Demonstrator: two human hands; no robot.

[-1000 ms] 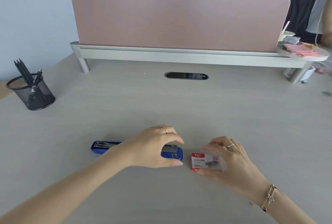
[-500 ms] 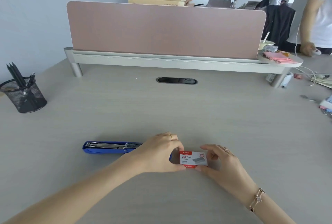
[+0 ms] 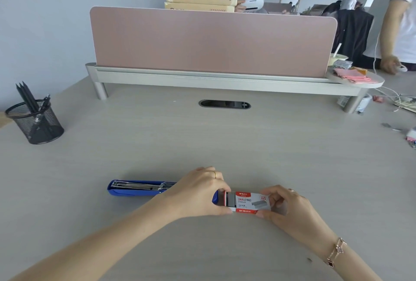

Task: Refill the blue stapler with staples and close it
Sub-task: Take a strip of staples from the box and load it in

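Note:
The blue stapler (image 3: 137,188) lies flat on the desk, swung open, its metal staple channel facing up. Its right end is hidden behind my left hand (image 3: 198,193). A small red and white staple box (image 3: 249,202) sits just right of the stapler. My right hand (image 3: 290,208) grips the box's outer sleeve at its right end. The fingers of my left hand pinch the inner tray at the box's left end, which is slid partly out and shows grey staples.
A black mesh pen cup (image 3: 35,123) stands at the far left. A pink divider panel (image 3: 213,42) on a grey shelf crosses the back. Small clutter (image 3: 412,136) lies at the right edge. Another person (image 3: 398,33) stands at the back right.
My left hand left the stapler and took the box's left end. The box shifted left toward the stapler and its inner tray has slid partly out.

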